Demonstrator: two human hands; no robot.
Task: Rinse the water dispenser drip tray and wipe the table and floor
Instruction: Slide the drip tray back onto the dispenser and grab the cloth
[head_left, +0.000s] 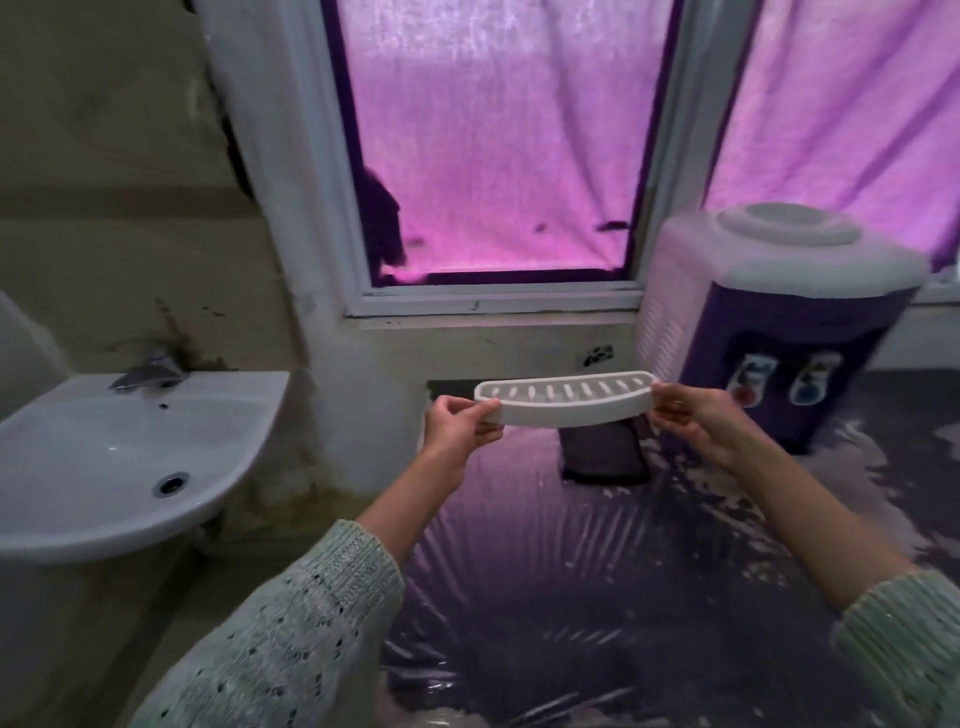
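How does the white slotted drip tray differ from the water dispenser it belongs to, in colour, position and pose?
The white slotted plastic drip tray is all white; the purple-bodied water dispenser only has a white top. The tray is held in the air, the left hand and right hand each gripping one end; the dispenser stands on the plastic-covered table. The tray is low and curved, the dispenser tall. Both look plastic.

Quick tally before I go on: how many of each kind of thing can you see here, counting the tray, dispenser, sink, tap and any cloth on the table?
Drip tray: 1, held at its ends by the left hand and right hand
Dispenser: 1
Sink: 1
Tap: 1
Dark cloth on the table: 1
Total: 5
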